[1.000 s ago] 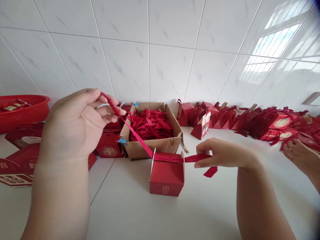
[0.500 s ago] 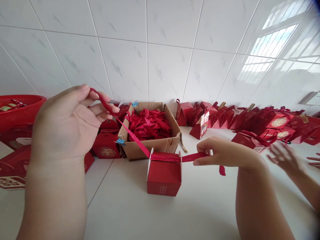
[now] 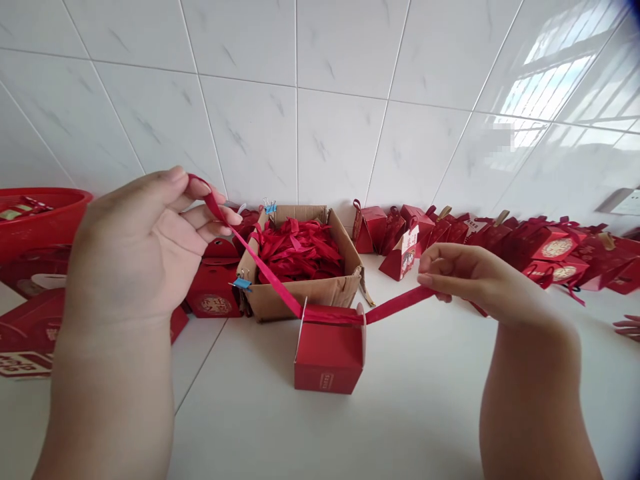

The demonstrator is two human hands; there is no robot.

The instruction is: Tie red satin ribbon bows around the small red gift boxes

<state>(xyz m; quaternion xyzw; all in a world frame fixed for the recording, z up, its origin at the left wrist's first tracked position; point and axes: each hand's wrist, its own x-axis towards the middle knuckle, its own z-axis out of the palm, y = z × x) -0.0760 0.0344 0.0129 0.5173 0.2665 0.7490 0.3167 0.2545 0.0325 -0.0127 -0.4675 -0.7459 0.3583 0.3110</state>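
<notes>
A small red gift box [image 3: 330, 353] stands on the white table in front of me. A red ribbon [image 3: 280, 288] runs across its top, between the two raised side flaps. My left hand [image 3: 150, 227], raised at the left, pinches one end of the ribbon between thumb and fingers. The other end is pinched by my right hand [image 3: 460, 273], off to the right of the box and a little above it. Both stretches of ribbon slope up from the box to my hands and look taut.
Behind the gift box is an open cardboard box [image 3: 295, 297] full of red ribbons [image 3: 300, 250], with blue binder clips [image 3: 243, 283]. Finished-looking red boxes [image 3: 555, 247] line the tiled wall. A red basin [image 3: 45, 220] stands left. Another person's fingers [image 3: 627, 328] show at the right edge.
My right hand has moved up and to the right, drawing its ribbon end upward. My left hand has barely shifted. Another person's hand at the right has mostly left the view.
</notes>
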